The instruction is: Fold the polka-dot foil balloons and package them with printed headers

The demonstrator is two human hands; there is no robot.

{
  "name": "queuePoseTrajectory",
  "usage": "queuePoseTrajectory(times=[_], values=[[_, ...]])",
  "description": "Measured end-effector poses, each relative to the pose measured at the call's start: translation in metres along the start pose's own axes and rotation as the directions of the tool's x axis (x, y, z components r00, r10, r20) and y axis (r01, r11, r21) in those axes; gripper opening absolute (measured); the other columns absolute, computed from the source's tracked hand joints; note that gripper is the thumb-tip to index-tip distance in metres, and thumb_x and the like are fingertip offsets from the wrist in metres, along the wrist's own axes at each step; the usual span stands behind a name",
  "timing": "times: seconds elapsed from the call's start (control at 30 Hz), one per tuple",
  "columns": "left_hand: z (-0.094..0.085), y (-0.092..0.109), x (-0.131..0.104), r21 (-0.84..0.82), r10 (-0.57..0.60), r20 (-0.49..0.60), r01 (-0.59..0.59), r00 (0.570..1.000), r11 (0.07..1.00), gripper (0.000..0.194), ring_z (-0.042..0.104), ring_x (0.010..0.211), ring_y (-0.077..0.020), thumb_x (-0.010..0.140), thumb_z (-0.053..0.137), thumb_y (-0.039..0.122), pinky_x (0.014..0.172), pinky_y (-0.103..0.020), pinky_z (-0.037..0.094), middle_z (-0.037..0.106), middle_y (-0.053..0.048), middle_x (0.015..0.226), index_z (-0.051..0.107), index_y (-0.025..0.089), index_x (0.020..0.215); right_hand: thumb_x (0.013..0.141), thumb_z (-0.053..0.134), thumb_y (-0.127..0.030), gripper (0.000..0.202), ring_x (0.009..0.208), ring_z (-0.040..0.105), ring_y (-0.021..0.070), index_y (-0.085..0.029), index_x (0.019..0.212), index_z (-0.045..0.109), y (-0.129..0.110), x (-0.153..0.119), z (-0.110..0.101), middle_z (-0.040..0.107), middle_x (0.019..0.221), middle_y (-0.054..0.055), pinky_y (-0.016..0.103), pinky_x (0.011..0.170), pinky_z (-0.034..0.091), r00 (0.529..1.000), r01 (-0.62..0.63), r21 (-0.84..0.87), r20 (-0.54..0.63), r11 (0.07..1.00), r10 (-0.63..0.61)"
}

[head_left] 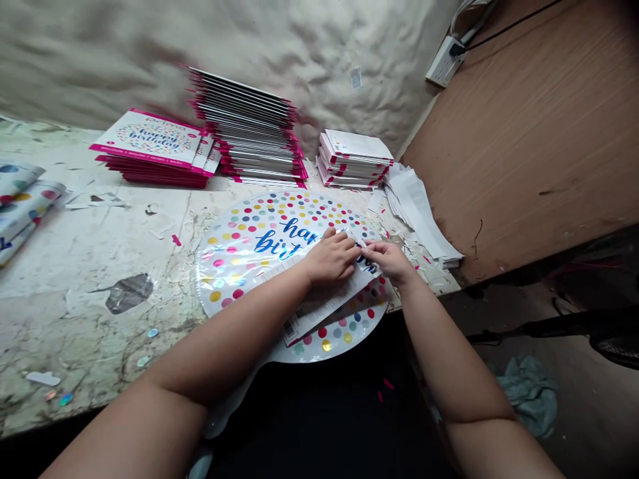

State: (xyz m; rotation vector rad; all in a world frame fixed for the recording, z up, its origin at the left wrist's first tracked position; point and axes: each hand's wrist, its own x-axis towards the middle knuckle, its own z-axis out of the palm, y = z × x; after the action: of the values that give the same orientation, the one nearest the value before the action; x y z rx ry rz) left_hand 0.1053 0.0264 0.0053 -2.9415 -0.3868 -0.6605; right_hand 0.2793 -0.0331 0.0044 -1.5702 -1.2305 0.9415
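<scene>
Evidently both hands [362, 258] on a printed packet [319, 311], atop the dotted balloon [234, 246].

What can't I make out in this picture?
All in the head view:
- Middle of the blue lettering: covered by the left hand and packet.
- What the right hand's fingertips pinch: too small.
- Packet's fine print: too small, partly covered.
- Far ends of the folded dotted sheets: cut off by the left edge.

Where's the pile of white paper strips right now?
In the head view, the paper strips lie at the right edge of the table, along the brown board, beyond the right hand and right of the rightmost stack.
</scene>
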Motion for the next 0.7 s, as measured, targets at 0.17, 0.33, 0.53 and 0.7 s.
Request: queuePoseTrajectory(times=[0.17, 0.33, 0.53, 0.7], values=[[-0.002, -0.003, -0.002, 0.014, -0.024, -0.008, 0.024, 1.000, 1.000, 0.019, 0.046, 0.083, -0.0250, 0.080, 0.041, 0.028, 0.079, -0.042, 0.030, 0.057, -0.009, 0.084, 0.055, 0.016, 0.082, 0.053, 0.076, -0.041, 0.032, 0.052, 0.048, 0.0095, -0.014, 0.056, 0.061, 0.000, -0.001, 0.008, 0.056, 0.055, -0.002, 0.024, 0.053, 0.041, 0.996, -0.042, 0.073, 0.085, 0.996, 0.035], [-0.014, -0.003, 0.002, 0.045, -0.097, -0.052, 0.099, 0.994, 0.994, 0.017, 0.046, 0.084, -0.0253, 0.079, 0.042, 0.027, 0.081, -0.043, 0.031, 0.056, -0.010, 0.086, 0.054, 0.016, 0.083, 0.064, 0.067, -0.054, 0.047, 0.072, 0.060, 0.0129, -0.022, 0.097, 0.059, -0.003, -0.032, 0.007, 0.065, 0.084, 0.000, 0.026, 0.066, 0.049, 0.999, -0.005, 0.286, 0.035, 0.958, -0.005], [-0.063, 0.016, -0.005, -0.028, -0.285, -0.398, 0.298, 0.872, 0.954, 0.022, 0.044, 0.108, -0.0290, 0.084, 0.042, 0.029, 0.094, -0.049, 0.027, 0.054, -0.009, 0.110, 0.053, 0.020, 0.101, 0.067, 0.071, -0.038, 0.028, 0.087, 0.064, 0.0188, -0.024, 0.091, 0.062, -0.037, -0.057, 0.031, 0.069, 0.092, 0.000, 0.037, 0.082, 0.051, 0.986, 0.164, 0.507, -0.065, 0.846, -0.153], [-0.107, 0.034, -0.035, -0.503, -0.640, -0.504, 0.406, 0.579, 0.763, 0.059, 0.017, 0.134, -0.0275, 0.084, 0.044, 0.034, 0.108, -0.047, 0.018, 0.024, 0.000, 0.144, 0.020, 0.028, 0.137, 0.075, 0.065, -0.034, 0.019, 0.098, 0.061, 0.0194, -0.025, 0.091, 0.061, -0.068, -0.049, 0.024, 0.068, 0.099, 0.001, 0.040, 0.092, 0.046, 0.912, 0.407, 0.410, -0.129, 0.816, -0.390]])
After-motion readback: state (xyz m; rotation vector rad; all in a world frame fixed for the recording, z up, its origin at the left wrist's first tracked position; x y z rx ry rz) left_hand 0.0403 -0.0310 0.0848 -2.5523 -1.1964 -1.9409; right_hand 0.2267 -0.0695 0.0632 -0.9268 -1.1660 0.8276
